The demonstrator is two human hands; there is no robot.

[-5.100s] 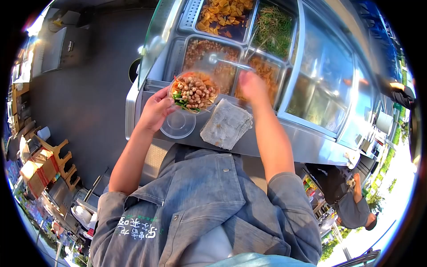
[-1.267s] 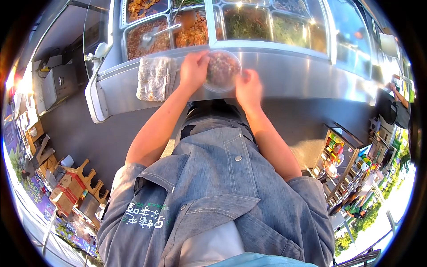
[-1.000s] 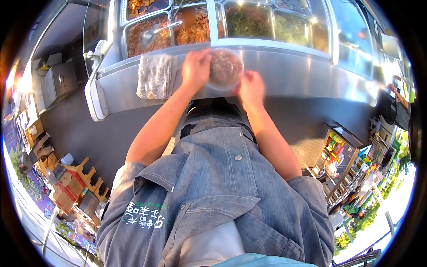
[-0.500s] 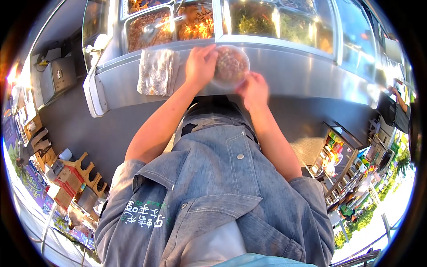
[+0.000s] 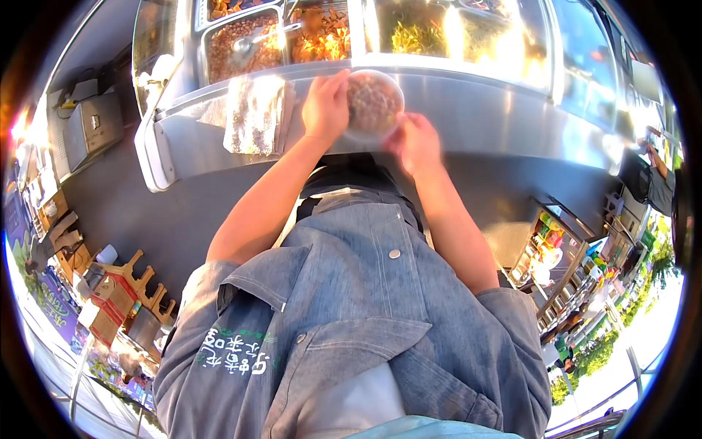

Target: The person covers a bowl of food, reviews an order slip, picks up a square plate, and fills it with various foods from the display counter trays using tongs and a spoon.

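The round clear plastic bowl of brownish food sits in the upper centre of the frame, on the flat stainless steel counter ledge of a food cart. The left hand is pressed against the bowl's left rim, fingers curled over its edge. The right hand is at the bowl's lower right rim, blurred; its fingers touch or nearly touch the edge, and how firmly they close cannot be told. The bowl thus lies between the two hands, right of the left hand and up-left of the right. Being round, it has no long axis. The left hand is the closer and has the fuller contact. A clear lid appears to cover the food, though glare leaves this uncertain.

To the bowl's left on the same ledge lies a folded pale cloth. Above it, in the upper left, is a steel pan of brown nuts or beans with a metal ladle resting in it; beside it, a steel pan of orange-brown pieces. Green vegetables behind the glass panel are washed out by sunlight.

Writing: pale characters are printed on the grey denim jacket, lower left of the frame, upside down to the camera and not reliably readable. No brand is legible elsewhere.
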